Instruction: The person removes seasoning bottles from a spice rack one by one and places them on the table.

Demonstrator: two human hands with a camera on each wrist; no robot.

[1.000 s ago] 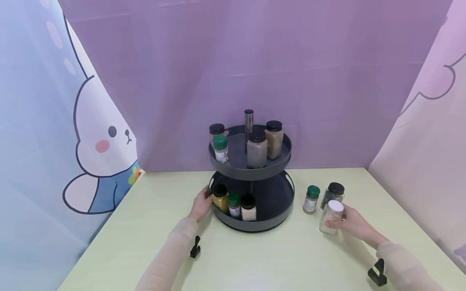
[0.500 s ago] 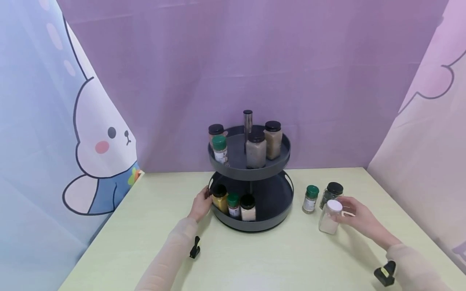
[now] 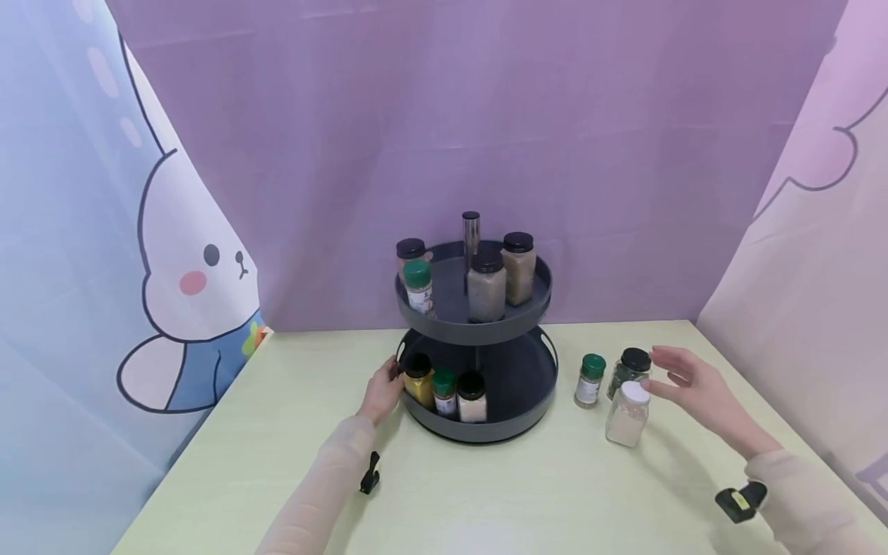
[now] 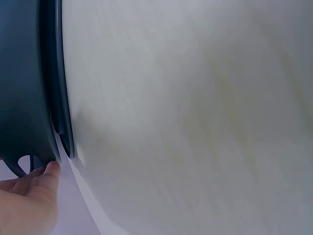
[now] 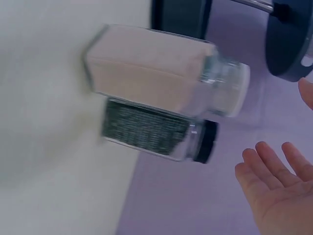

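My left hand (image 3: 382,395) grips the rim of the lower tier (image 3: 513,426) of a dark two-tier round rack at its left side handle; in the left wrist view the fingers of that hand (image 4: 33,198) pinch the edge by the handle cutout. My right hand (image 3: 701,391) is raised beside the white-lidded jar (image 3: 627,420), fingers spread and holding nothing. The right wrist view shows the hand (image 5: 281,191) apart from that jar (image 5: 146,68), with a black-lidded jar of dark contents (image 5: 146,128) next to it.
A green-capped bottle (image 3: 588,383) stands left of the two jars on the table. Several jars stand on the upper tier (image 3: 479,333), and three containers, one of them a yellow jar (image 3: 419,385), sit at the lower tier's front left. A purple cloth (image 3: 590,154) hangs behind.
My right hand has let go of the white-lidded jar and moved up and to the right, its fingers opening. The left hand keeps its place at the rack.
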